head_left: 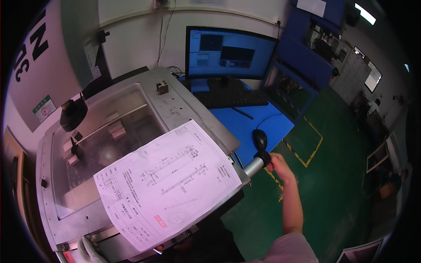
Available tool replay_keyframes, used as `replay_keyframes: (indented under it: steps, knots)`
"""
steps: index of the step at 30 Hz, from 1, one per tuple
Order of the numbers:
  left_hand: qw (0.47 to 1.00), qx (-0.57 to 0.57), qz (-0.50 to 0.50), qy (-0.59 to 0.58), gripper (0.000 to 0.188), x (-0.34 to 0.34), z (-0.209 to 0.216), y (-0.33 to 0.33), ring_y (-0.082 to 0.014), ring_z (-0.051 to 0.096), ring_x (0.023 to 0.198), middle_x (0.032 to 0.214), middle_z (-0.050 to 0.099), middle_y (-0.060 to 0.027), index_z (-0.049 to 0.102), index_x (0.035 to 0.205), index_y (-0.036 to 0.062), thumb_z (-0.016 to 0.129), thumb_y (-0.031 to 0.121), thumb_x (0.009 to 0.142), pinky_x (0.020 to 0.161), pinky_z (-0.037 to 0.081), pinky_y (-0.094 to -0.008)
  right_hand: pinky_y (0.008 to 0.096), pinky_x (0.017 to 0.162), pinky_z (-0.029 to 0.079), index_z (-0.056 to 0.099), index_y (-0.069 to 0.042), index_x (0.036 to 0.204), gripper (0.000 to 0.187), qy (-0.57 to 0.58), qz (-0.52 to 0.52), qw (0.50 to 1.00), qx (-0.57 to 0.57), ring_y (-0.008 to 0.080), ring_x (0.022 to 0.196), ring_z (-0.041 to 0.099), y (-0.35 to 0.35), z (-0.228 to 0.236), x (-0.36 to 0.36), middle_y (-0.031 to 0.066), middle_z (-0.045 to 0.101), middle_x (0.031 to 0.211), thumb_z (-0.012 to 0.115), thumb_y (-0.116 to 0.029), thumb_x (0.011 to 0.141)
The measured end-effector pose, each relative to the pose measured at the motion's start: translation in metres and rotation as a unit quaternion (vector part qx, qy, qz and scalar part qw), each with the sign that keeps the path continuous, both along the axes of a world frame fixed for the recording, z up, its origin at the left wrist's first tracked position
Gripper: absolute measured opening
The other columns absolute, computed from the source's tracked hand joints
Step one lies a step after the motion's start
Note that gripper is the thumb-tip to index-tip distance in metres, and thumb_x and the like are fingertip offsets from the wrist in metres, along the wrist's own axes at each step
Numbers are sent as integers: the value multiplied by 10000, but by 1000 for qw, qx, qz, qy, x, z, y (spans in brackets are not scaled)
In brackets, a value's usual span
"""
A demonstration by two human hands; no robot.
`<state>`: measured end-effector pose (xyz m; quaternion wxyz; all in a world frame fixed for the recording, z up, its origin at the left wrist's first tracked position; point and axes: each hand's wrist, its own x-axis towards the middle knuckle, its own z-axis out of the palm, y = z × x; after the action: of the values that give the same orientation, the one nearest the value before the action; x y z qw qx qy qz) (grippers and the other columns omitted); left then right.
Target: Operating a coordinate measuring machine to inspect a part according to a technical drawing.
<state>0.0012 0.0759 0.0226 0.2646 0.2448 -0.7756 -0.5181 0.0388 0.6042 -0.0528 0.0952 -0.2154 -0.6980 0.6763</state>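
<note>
My bare right hand (278,167) is closed on a black knob (262,158) at the end of a silver shaft, on the right side of a metal measuring stage (188,105). At the lower left, my gloved left hand (90,250) is at the stage's front edge. Its fingers look bent, and what they hold is hidden. On the stage's glass, a thin metal rod (112,122) rests across small blocks (117,130). Above its left end hangs a dark round lens head (73,115). A paper technical drawing (175,184) covers the stage's front right part.
A small metal block (162,87) sits on the stage's back rim. Beyond, a lit monitor (230,52), a black keyboard (230,99) and a black mouse (259,139) stand on a blue table (276,127). Green floor (324,175) with yellow lines lies to the right.
</note>
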Motion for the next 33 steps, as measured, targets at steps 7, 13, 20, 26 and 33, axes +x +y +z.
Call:
replay_keyframes:
  steps: [7, 13, 20, 26, 33]
  knots:
    - [995, 17, -69, 72, 163, -9, -19, -25, -87, 389, 466, 557, 451, 8, 497, 674, 54, 498, 191, 763, 436, 302, -204, 181, 443, 284, 531, -52, 690, 205, 64, -58, 993, 82, 42, 484, 380, -20, 32, -24, -27, 426, 550, 468, -234, 758]
    - [995, 22, -82, 58, 174, -9, -24, -21, -33, 329, 526, 616, 419, 32, 476, 732, 42, 448, 200, 802, 462, 252, -160, 178, 429, 304, 515, -54, 661, 216, 22, -50, 997, -52, 49, 468, 390, -11, -15, -15, -24, 432, 558, 439, -221, 774]
    - [995, -22, -95, 34, 161, -11, -23, -27, -34, 332, 544, 630, 406, 28, 451, 725, 40, 451, 180, 805, 476, 266, -157, 196, 435, 316, 521, -40, 719, 191, 88, -71, 993, 22, 70, 502, 414, -14, 6, -10, 4, 475, 620, 441, -209, 757]
    - [995, -18, -82, 51, 157, -10, -25, -30, -55, 392, 613, 683, 434, 3, 463, 765, 7, 458, 159, 805, 535, 327, -163, 202, 447, 321, 514, -38, 674, 212, 71, -55, 995, -41, 75, 496, 411, -21, -10, -28, 1, 453, 591, 445, -221, 755]
    - [996, -46, -43, 67, 178, -10, -26, -26, -76, 414, 632, 703, 456, -15, 472, 800, -22, 447, 153, 811, 567, 353, -185, 198, 407, 292, 525, -40, 665, 217, 105, -47, 993, -24, 66, 452, 390, -17, -5, -11, -9, 445, 555, 438, -217, 755]
